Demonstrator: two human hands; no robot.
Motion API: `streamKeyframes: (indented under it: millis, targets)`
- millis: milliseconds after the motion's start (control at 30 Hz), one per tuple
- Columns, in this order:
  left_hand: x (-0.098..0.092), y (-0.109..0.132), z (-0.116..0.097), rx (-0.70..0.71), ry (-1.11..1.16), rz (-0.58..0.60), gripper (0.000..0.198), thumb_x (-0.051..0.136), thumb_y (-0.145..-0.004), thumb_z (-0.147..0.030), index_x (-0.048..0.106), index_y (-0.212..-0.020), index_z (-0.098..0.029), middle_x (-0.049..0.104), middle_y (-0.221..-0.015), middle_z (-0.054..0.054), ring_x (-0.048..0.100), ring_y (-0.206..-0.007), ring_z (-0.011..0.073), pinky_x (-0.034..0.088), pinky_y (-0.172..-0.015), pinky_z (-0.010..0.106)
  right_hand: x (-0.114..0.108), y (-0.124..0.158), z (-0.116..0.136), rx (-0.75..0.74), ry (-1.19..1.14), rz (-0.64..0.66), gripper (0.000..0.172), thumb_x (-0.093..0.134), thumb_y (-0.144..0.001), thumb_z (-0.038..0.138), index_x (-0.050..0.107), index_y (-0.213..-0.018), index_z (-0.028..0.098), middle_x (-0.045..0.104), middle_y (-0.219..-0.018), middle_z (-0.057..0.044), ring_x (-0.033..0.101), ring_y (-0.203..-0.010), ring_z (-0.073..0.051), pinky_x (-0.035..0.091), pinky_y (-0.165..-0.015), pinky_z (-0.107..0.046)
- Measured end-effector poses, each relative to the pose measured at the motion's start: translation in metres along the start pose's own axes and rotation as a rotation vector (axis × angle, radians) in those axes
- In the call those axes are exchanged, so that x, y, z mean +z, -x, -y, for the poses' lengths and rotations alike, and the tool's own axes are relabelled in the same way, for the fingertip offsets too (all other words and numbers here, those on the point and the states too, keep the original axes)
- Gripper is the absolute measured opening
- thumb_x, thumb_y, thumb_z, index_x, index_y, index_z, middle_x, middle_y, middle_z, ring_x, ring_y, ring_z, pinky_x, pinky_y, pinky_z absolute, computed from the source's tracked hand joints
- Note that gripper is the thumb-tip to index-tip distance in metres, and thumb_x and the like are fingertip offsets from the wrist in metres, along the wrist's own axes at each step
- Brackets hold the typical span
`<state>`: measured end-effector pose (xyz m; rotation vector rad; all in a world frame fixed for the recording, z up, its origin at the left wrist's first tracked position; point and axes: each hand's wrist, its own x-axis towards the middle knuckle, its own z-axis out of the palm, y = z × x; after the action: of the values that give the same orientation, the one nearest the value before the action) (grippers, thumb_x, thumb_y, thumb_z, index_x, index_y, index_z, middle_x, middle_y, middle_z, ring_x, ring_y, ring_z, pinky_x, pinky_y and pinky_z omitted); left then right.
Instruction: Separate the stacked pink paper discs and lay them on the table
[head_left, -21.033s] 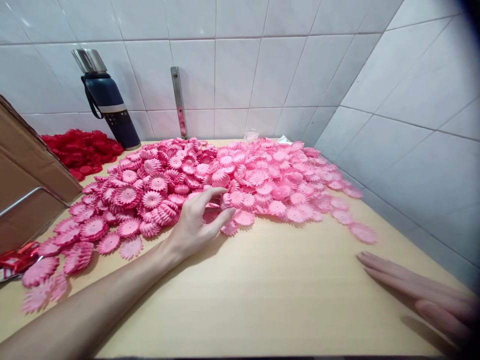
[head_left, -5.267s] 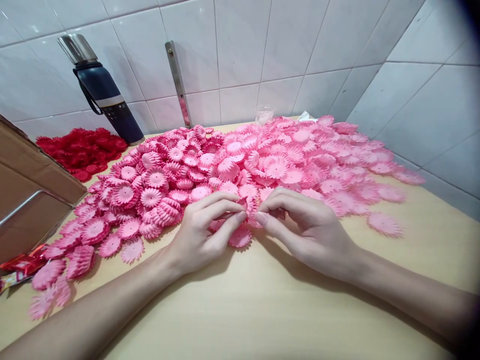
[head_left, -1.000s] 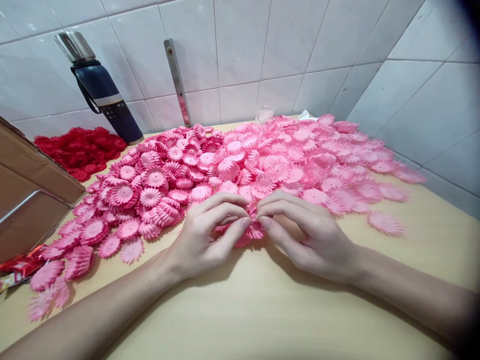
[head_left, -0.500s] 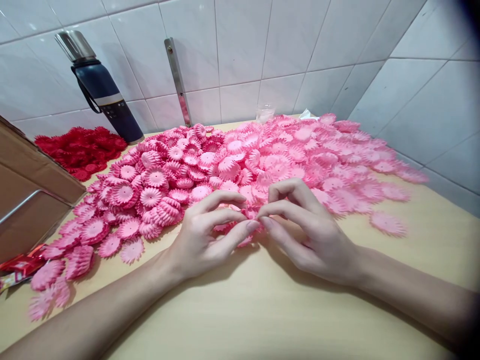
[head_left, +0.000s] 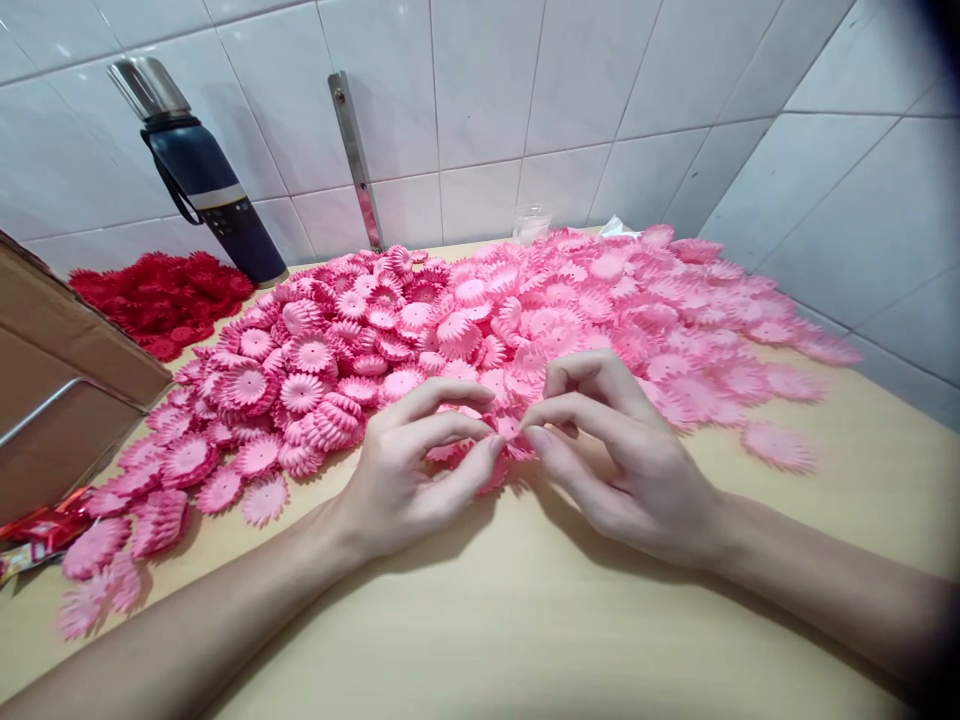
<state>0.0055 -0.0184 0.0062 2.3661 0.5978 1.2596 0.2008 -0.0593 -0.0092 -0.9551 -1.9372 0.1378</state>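
Left hand (head_left: 420, 475) and right hand (head_left: 634, 470) both pinch a pink disc (head_left: 509, 429) at the near edge of the pile (head_left: 427, 325); bottle (head_left: 214, 190) behind the pile's left; cup (head_left: 532, 225) just behind it.

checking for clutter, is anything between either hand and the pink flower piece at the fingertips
Nothing visible: the left hand and right hand are both right at the pink flower piece. The pink pile lies mostly behind it, not between.
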Motion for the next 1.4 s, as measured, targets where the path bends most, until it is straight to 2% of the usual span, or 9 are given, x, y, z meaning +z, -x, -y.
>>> streamKeyframes:
  millis: [133,300,600,800,1067,1167,1267,1400]
  targets:
    - [0.0001,-0.0005,0.0009,0.016,0.007,0.017,0.004,0.069,-0.079,-0.01,0.073,-0.081,-0.012,0.07,-0.098,0.012,0.069,-0.086,0.0162,0.057,-0.076,0.025,-0.0001,-0.0005,-0.001,0.0,-0.022,0.041,0.012,0.053,-0.09,0.011,0.057,-0.096,0.021,0.045,-0.094,-0.008,0.051,-0.085,-0.019,0.052,-0.063,-0.034]
    - [0.0006,0.0005,0.0027,0.026,0.011,0.057,0.005,0.074,-0.079,-0.015,0.074,-0.082,-0.011,0.069,-0.1,0.013,0.069,-0.089,0.0161,0.057,-0.077,0.024,0.0,0.0,-0.0008,-0.08,-0.068,0.107,0.014,0.052,-0.09,0.008,0.056,-0.099,0.018,0.043,-0.098,-0.008,0.051,-0.088,-0.018,0.052,-0.069,-0.034]
    - [0.0017,-0.0005,0.0011,0.013,0.024,0.009,0.004,0.072,-0.078,-0.008,0.074,-0.08,-0.011,0.074,-0.095,0.012,0.071,-0.085,0.0157,0.059,-0.078,0.022,-0.0019,-0.0036,-0.0014,0.058,-0.058,-0.021,0.011,0.052,-0.088,0.009,0.057,-0.091,0.019,0.045,-0.092,-0.007,0.051,-0.084,-0.02,0.049,-0.062,-0.032]
    - [0.0023,-0.0031,-0.0011,-0.02,0.044,-0.06,0.006,0.071,-0.08,-0.011,0.077,-0.081,-0.013,0.077,-0.083,0.008,0.073,-0.075,0.0137,0.06,-0.071,0.02,-0.0029,-0.0045,-0.0007,0.066,-0.118,-0.024,0.012,0.051,-0.088,0.008,0.056,-0.088,0.019,0.046,-0.09,-0.006,0.051,-0.082,-0.018,0.048,-0.063,-0.031]
    - [0.0015,-0.0013,0.0006,0.038,0.034,-0.038,0.007,0.072,-0.08,-0.014,0.076,-0.081,-0.009,0.075,-0.085,0.013,0.072,-0.075,0.0149,0.059,-0.068,0.021,-0.0042,-0.004,0.0009,-0.011,-0.131,0.118,0.01,0.053,-0.091,0.012,0.061,-0.095,0.017,0.054,-0.094,-0.007,0.057,-0.085,-0.017,0.053,-0.07,-0.032]
    - [-0.0001,-0.0013,-0.001,0.075,0.038,0.002,0.009,0.068,-0.083,-0.015,0.075,-0.087,-0.01,0.074,-0.091,0.014,0.071,-0.08,0.0161,0.06,-0.071,0.024,-0.0048,-0.0048,0.0001,0.043,-0.147,0.086,0.002,0.062,-0.089,0.019,0.062,-0.091,0.018,0.057,-0.09,-0.006,0.057,-0.075,-0.015,0.052,-0.061,-0.028]
    - [-0.0024,-0.0008,-0.0024,0.083,0.042,0.059,0.015,0.062,-0.088,-0.016,0.074,-0.094,-0.01,0.072,-0.097,0.016,0.071,-0.087,0.0177,0.06,-0.075,0.026,-0.0034,-0.0051,-0.0007,0.05,-0.103,0.022,0.015,0.075,-0.079,0.023,0.063,-0.085,0.018,0.06,-0.085,-0.005,0.058,-0.07,-0.014,0.05,-0.057,-0.027]
    - [-0.0036,0.0008,-0.0024,0.122,0.03,0.086,0.018,0.06,-0.089,-0.015,0.072,-0.099,-0.006,0.071,-0.1,0.019,0.069,-0.094,0.0207,0.06,-0.081,0.03,-0.0002,-0.0046,0.0,0.033,-0.024,-0.054,0.01,0.071,-0.078,0.011,0.065,-0.085,0.016,0.063,-0.084,-0.006,0.061,-0.071,-0.015,0.051,-0.059,-0.028]
